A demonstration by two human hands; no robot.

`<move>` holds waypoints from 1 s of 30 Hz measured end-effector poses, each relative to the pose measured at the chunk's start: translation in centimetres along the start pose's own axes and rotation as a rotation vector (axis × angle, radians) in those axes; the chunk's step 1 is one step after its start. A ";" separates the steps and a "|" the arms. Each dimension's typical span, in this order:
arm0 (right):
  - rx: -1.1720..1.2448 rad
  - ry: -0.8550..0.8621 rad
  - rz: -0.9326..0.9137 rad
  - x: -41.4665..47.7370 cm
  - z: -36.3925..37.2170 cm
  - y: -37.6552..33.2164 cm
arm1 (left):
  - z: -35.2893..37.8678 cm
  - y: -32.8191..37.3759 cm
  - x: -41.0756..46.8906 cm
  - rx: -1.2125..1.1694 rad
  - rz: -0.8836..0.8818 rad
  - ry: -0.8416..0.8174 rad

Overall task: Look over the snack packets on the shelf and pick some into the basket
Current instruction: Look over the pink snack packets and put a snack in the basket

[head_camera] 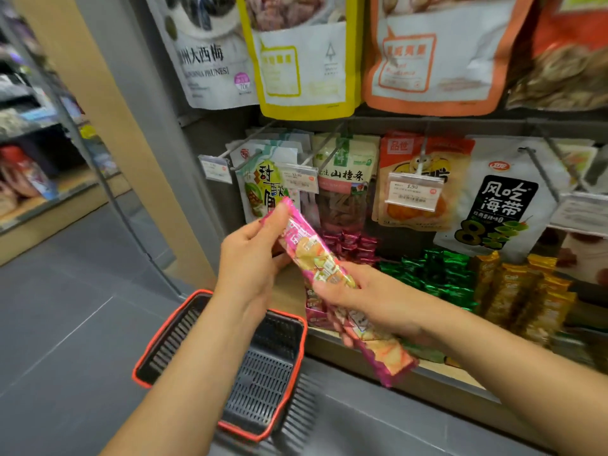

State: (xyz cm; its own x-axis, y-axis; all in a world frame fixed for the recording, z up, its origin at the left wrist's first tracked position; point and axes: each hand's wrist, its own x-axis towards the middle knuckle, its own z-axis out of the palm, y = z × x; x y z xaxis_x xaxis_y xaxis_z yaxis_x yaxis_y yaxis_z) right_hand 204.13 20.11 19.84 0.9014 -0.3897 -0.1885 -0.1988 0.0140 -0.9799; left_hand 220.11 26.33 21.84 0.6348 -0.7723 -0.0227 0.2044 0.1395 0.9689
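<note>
Left hand (250,258) pinches top end of pink snack packet (316,258), right hand (371,304) grips middle; face up, likely for reading. Basket (263,383) below hands, ready for drop.

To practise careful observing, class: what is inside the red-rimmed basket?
Only the basket's bare black slatted bottom and walls show; no packets are visible. The left forearm crosses over it, hiding a strip of the inside.
</note>
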 end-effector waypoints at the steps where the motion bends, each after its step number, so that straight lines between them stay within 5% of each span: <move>1: -0.028 0.042 0.003 -0.7 0.4 -0.1 | 0.1 -0.1 -0.5 -0.067 -0.067 0.022; 9: -0.054 0.242 -0.015 -4.1 2.8 0.3 | 0.5 -0.8 -2.3 -0.177 -0.140 0.003; 17: 0.351 0.001 0.121 -4.6 2.4 0.4 | -0.5 -1.3 -1.1 -0.122 -0.079 -0.009; 26: -0.191 0.363 -0.087 -3.9 4.4 2.8 | -1.7 -0.5 -0.8 0.301 0.151 -0.170; 30: -0.573 0.451 -0.165 -3.6 4.6 3.9 | -1.5 -0.9 -0.9 0.377 0.185 -0.068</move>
State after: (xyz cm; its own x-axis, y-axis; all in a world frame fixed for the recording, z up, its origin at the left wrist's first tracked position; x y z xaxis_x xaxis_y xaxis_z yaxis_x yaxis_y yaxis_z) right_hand 201.85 25.78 16.42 0.7159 -0.6871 0.1239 -0.3551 -0.5111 -0.7828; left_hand 220.47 27.84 20.62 0.5820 -0.7965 0.1640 -0.2031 0.0528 0.9777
